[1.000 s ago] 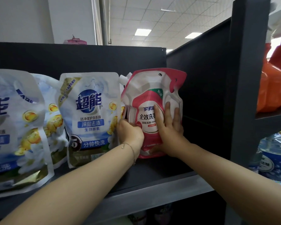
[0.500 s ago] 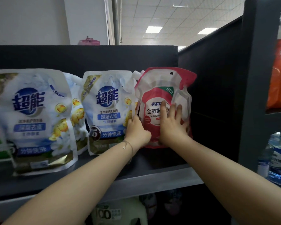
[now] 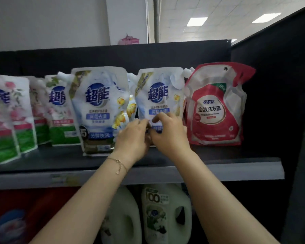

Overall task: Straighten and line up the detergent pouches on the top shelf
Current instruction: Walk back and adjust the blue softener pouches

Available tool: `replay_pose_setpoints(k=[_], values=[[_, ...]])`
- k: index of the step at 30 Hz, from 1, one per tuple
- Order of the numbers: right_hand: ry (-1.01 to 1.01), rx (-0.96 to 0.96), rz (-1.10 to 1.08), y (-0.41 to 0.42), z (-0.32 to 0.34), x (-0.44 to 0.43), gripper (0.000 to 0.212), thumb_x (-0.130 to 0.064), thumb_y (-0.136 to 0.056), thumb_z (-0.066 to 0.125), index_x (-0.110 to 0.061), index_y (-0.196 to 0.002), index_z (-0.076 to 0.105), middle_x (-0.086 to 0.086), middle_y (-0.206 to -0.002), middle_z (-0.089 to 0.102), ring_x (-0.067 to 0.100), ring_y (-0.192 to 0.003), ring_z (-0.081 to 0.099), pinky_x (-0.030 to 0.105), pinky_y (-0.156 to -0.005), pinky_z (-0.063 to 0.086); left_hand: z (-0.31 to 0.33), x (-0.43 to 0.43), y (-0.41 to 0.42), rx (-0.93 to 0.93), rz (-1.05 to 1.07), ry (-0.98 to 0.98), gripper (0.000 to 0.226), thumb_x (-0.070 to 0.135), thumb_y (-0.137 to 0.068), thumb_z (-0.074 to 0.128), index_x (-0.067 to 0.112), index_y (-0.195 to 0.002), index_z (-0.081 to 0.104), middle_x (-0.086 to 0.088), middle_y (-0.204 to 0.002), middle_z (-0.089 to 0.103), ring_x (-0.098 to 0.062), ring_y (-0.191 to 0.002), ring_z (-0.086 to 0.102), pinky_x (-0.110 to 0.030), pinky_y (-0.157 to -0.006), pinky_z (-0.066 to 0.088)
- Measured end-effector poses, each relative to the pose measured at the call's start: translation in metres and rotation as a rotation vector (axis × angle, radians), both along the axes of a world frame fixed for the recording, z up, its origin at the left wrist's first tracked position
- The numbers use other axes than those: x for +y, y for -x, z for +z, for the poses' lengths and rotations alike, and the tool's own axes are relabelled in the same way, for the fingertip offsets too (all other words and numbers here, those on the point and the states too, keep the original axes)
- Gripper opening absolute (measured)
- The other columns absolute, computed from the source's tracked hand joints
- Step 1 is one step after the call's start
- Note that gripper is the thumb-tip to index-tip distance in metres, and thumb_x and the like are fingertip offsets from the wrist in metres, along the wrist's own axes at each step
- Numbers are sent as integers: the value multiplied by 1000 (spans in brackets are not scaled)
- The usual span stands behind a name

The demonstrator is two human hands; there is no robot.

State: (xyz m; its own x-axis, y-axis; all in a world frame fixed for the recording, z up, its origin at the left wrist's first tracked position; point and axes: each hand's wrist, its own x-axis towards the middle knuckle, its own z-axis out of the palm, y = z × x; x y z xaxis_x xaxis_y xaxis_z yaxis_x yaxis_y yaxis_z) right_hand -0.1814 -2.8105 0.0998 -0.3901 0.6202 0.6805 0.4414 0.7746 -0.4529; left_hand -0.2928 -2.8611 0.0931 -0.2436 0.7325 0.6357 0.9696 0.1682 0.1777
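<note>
1. Head view, edges and room: the top shelf (image 3: 236, 170) ends in a pale grey front lip. A black back panel (image 3: 113, 57) stands behind it and a black side wall (image 3: 275, 88) closes its right end. A strip of bare dark shelf runs in front of the pouches, and a gap shows between the red pouch (image 3: 216, 106) and the side wall.
2. The blue pouch (image 3: 159, 90) stands upright on the top shelf, set back from the lip. Its right edge is just beside the red pouch, and its left edge is near the second blue pouch (image 3: 99, 104).
3. The left hand (image 3: 132, 138) has its grip clamped on the blue pouch's lower left edge, fingers curled. The right hand (image 3: 169, 133) has its grip clamped on the lower front, fingers curled over the label. The two hands touch.
4. The pouches are glossy soft film, creased and bulging, with rounded top corners. White spout caps (image 3: 187, 71) poke up between them. The red pouch has a slanted spout corner at its upper right.
5. The second blue pouch stands nearer the lip than the held one. Left of it, the flowered pouches (image 3: 60, 110), pink and green, form an uneven row, the leftmost closest to the lip.
6. A thin bracelet (image 3: 119, 164) circles the left wrist. Under the shelf stand white jugs (image 3: 165, 213) with handles, partly hidden by the forearms.
</note>
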Motion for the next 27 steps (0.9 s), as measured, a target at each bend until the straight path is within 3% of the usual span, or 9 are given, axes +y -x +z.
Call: replay_pose_setpoints(k=[16, 27], values=[[-16, -98, 438, 150, -48, -154, 33, -34, -87, 59, -22, -117, 54, 0, -118, 51, 23, -114, 41, 44, -94, 38, -57, -207, 114, 26, 424, 135, 46, 32, -89, 54, 22, -130, 37, 2, -125, 40, -22, -119, 40, -41, -93, 39], [-5, -169, 741, 241, -78, -267, 30, -35, -89, 56, -22, -116, 53, -1, -118, 49, 22, -115, 40, 40, -94, 34, -90, -347, 181, -47, 722, 184, 46, 35, -89, 52, 26, -131, 37, 5, -125, 41, -22, -116, 41, -42, -89, 40]])
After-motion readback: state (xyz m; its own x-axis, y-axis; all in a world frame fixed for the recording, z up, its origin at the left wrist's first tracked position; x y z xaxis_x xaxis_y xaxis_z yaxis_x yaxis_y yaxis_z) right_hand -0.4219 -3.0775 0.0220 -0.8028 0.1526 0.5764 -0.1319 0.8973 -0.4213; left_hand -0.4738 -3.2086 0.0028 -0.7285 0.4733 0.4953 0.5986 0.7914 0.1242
